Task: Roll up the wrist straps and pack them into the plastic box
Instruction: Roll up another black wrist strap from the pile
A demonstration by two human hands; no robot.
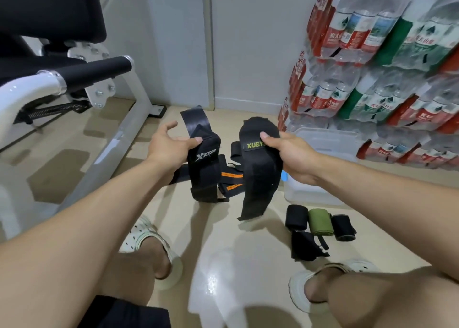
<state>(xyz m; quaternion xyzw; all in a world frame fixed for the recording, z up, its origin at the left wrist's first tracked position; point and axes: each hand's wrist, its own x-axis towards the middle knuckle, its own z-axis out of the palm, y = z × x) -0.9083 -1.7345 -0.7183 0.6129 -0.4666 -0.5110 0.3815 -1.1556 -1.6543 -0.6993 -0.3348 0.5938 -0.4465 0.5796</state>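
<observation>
Room: shiny pale tile floor (223, 265) in a corner, with me crouched low, both arms out over it and my sandalled feet at the bottom of the view.
Left hand: my left hand (171, 145) pinches the black strap with the white logo (202, 165) between thumb and palm side; the other fingers are spread loose above it. Its shiny tail sticks up behind and its lower end hangs folded just above the floor.
Right hand: my right hand (285, 153) grips the black strap with the green lettering (258, 171), thumb pressed on top near the label. It hangs unrolled, its free end close to the floor.
Under the hands: an orange-striped strap (232, 180) lies loose in a heap with more black webbing, not rolled.
Rolled so far: three rolls on the floor by my right foot, a black roll (296, 217), a green roll (320, 222) and another black roll (344, 228), side by side and touching. A flat black piece (306, 247) lies just in front of them, unrolled.
Plastic box: the clear plastic box (325, 141) sits behind my right wrist, against the stacked packs of bottled water (372, 54). I cannot tell what is inside it.
Progress: early to middle, I judge; some rolling done, and no packing that I can see.
Left to do: roll both held straps, the heap and the flat piece, then move everything into the box.
Further out: a white exercise bench frame (119, 139) stands to my left.
</observation>
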